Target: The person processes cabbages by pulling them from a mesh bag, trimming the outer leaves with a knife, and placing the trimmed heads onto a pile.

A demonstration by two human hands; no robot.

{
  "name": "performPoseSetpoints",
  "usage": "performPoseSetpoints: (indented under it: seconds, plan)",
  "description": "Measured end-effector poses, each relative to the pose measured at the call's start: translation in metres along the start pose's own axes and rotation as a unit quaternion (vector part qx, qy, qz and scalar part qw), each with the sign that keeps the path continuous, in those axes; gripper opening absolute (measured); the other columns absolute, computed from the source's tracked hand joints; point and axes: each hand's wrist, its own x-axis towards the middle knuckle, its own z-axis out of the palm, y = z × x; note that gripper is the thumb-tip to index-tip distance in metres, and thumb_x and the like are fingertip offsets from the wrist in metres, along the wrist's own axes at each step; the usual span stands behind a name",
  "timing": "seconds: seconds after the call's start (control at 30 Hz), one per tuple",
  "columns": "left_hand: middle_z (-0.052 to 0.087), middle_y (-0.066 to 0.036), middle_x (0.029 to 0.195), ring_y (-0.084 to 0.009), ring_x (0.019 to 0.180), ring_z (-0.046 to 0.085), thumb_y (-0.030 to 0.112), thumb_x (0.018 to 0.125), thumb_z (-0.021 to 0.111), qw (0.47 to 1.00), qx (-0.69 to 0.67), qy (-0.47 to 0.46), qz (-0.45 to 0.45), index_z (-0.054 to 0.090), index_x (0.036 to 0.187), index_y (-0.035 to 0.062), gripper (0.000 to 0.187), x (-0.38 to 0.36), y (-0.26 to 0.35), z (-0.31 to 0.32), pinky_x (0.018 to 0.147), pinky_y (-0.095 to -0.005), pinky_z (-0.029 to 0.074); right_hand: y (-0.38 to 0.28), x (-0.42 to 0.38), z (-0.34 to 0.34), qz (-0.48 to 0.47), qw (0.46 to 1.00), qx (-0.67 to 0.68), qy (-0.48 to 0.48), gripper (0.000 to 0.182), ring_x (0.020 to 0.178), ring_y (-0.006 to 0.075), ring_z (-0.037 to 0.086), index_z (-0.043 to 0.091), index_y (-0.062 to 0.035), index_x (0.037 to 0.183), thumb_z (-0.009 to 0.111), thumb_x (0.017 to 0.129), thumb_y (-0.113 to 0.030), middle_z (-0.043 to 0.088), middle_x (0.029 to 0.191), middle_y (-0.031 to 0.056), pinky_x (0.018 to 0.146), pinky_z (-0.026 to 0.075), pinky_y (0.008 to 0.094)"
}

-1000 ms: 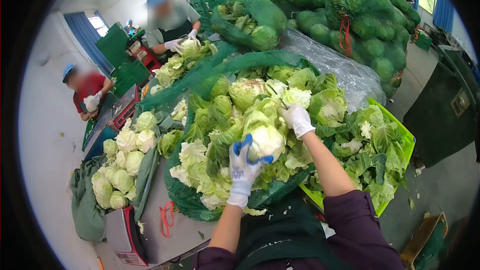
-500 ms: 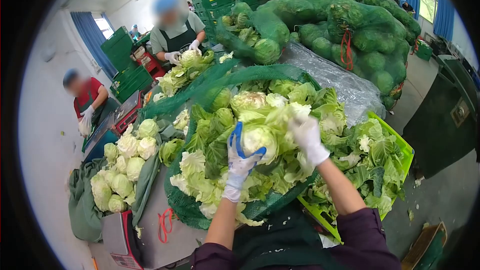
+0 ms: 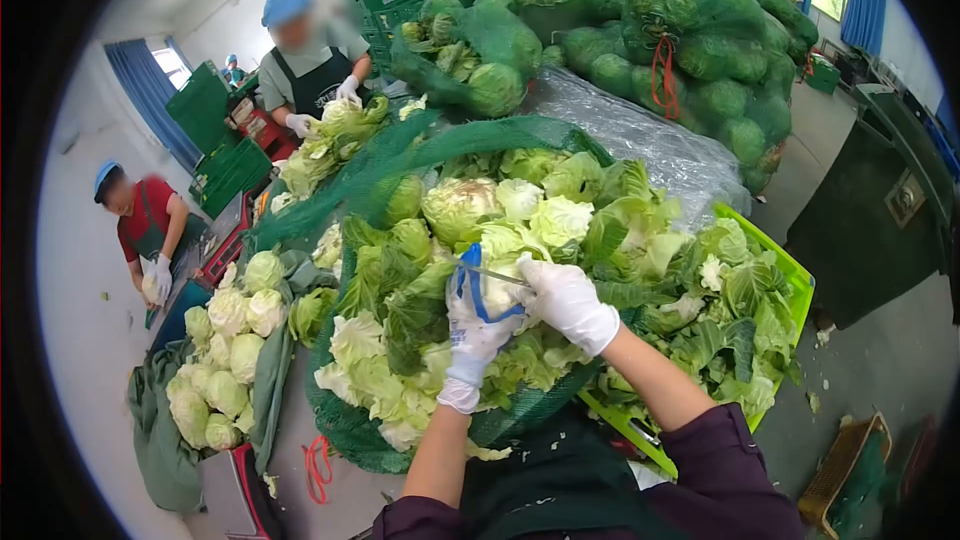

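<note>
A pale, trimmed cabbage (image 3: 502, 297) rests in my left hand (image 3: 475, 335), whose blue-coated fingers wrap its left side and underside. My right hand (image 3: 572, 306), in a white glove, is closed around a knife (image 3: 497, 276); the handle is hidden in the fist. Its thin blade reaches left across the cabbage toward my left fingertips. Both hands are above a green net sack (image 3: 335, 402), opened wide and full of loose leaves and heads. A larger cabbage with a browned top (image 3: 460, 208) lies just behind the held one.
To the right, a lime-green crate (image 3: 798, 315) holds leaves. Trimmed cabbages (image 3: 228, 390) fill a cloth-lined container at left, beside a scale (image 3: 232, 495). Full net sacks (image 3: 700, 50) are piled behind. Two co-workers (image 3: 315, 70) handle vegetables at the left. A dark bin (image 3: 870, 220) stands right.
My right hand was blurred and apart from the cabbage; now it has come in left, with the knife blade across the cabbage. My left hand keeps its hold. The whole view has shifted slightly.
</note>
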Motion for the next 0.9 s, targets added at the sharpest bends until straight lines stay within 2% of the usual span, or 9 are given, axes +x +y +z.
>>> performPoseSetpoints:
  seconds: [0.13, 0.23, 0.3, 0.33, 0.37, 0.5, 0.6, 0.73, 0.9]
  plan:
    - [0.042, -0.018, 0.138, -0.0290, 0.129, 0.040, 0.023, 0.057, 0.087, 0.999, -0.035, -0.018, 0.013, 0.030, 0.143, -0.0003, 0.105, -0.002, -0.010, 0.001, 0.107, -0.0397, 0.033, 0.016, 0.009, -0.010, -0.028, 0.996, -0.008, -0.082, 0.018, 0.066, 0.0400, 0.062, 0.054, -0.0039, 0.083, 0.061, 0.082, -0.021, 0.062, 0.068, 0.0194, 0.060, 0.050, 0.0485]
    - [0.041, -0.018, 0.140, -0.0304, 0.131, 0.037, 0.024, 0.058, 0.087, 0.992, -0.119, -0.030, -0.021, 0.030, 0.143, 0.0003, 0.105, -0.002, -0.013, -0.005, 0.109, -0.0400, 0.030, 0.056, 0.015, -0.009, 0.114, 0.990, 0.065, 0.053, 0.021, 0.062, 0.0338, 0.064, 0.063, -0.0036, 0.091, 0.061, 0.085, -0.024, 0.064, 0.068, 0.0163, 0.061, 0.053, 0.0434]
    - [0.040, -0.019, 0.141, -0.0325, 0.132, 0.036, 0.028, 0.060, 0.086, 0.997, -0.063, -0.042, 0.009, 0.030, 0.143, 0.0004, 0.104, -0.004, -0.012, -0.009, 0.110, -0.0413, 0.029, 0.071, 0.016, -0.011, 0.122, 0.974, 0.141, 0.126, 0.042, 0.065, 0.0308, 0.065, 0.061, -0.0049, 0.114, 0.068, 0.082, -0.032, 0.064, 0.071, 0.0163, 0.062, 0.053, 0.0387]
    - [0.039, -0.020, 0.142, -0.0346, 0.132, 0.036, 0.031, 0.062, 0.085, 0.998, -0.008, -0.058, 0.038, 0.030, 0.142, 0.0005, 0.102, -0.003, -0.009, -0.011, 0.111, -0.0427, 0.028, 0.025, 0.022, -0.050, 0.198, 0.974, 0.109, -0.018, 0.070, 0.076, 0.0298, 0.067, 0.049, -0.0097, 0.133, 0.073, 0.076, -0.041, 0.067, 0.084, 0.0193, 0.068, 0.052, 0.0364]
    - [0.039, -0.020, 0.142, -0.0346, 0.132, 0.036, 0.031, 0.062, 0.085, 0.997, -0.007, -0.059, 0.038, 0.030, 0.142, 0.0005, 0.102, -0.004, -0.005, -0.009, 0.111, -0.0427, 0.028, 0.028, 0.020, -0.031, 0.130, 0.988, 0.088, 0.012, 0.082, 0.083, 0.0321, 0.066, 0.041, -0.0148, 0.140, 0.075, 0.073, -0.047, 0.066, 0.092, 0.0222, 0.072, 0.051, 0.0383]
    - [0.034, -0.015, 0.146, -0.0394, 0.132, 0.032, 0.050, 0.067, 0.077, 0.995, 0.050, -0.040, 0.083, 0.039, 0.141, 0.0133, 0.090, -0.010, 0.006, 0.000, 0.110, -0.0500, 0.026, 0.043, 0.033, -0.005, 0.016, 0.992, 0.125, 0.014, 0.060, 0.081, 0.0378, 0.063, 0.057, -0.0135, 0.124, 0.073, 0.074, -0.043, 0.065, 0.087, 0.0212, 0.072, 0.051, 0.0437]
    - [0.039, -0.017, 0.143, -0.0412, 0.130, 0.035, 0.046, 0.065, 0.080, 0.979, 0.155, -0.055, 0.117, 0.041, 0.139, 0.0133, 0.090, -0.024, 0.018, 0.002, 0.110, -0.0499, 0.026, 0.062, 0.055, 0.011, 0.099, 0.982, -0.138, -0.081, 0.027, 0.079, 0.0355, 0.065, 0.063, -0.0082, 0.091, 0.068, 0.078, -0.032, 0.066, 0.084, 0.0187, 0.071, 0.050, 0.0456]
    - [0.041, -0.017, 0.140, -0.0399, 0.131, 0.035, 0.042, 0.060, 0.083, 0.982, 0.154, -0.018, 0.109, 0.041, 0.138, 0.0072, 0.095, -0.047, 0.015, -0.001, 0.110, -0.0481, 0.028, 0.084, 0.064, 0.012, 0.239, 0.967, -0.069, -0.049, 0.035, 0.087, 0.0338, 0.066, 0.066, -0.0060, 0.095, 0.070, 0.077, -0.036, 0.067, 0.093, 0.0193, 0.078, 0.052, 0.0431]
    - [0.037, -0.021, 0.141, -0.0381, 0.131, 0.034, 0.032, 0.058, 0.085, 0.999, -0.027, 0.012, -0.027, 0.040, 0.139, 0.0059, 0.097, -0.041, -0.003, -0.028, 0.110, -0.0443, 0.029, 0.042, 0.042, -0.036, 0.259, 0.961, -0.009, 0.099, 0.082, 0.090, 0.0360, 0.066, 0.046, -0.0018, 0.128, 0.072, 0.072, -0.055, 0.067, 0.096, 0.0230, 0.079, 0.052, 0.0425]
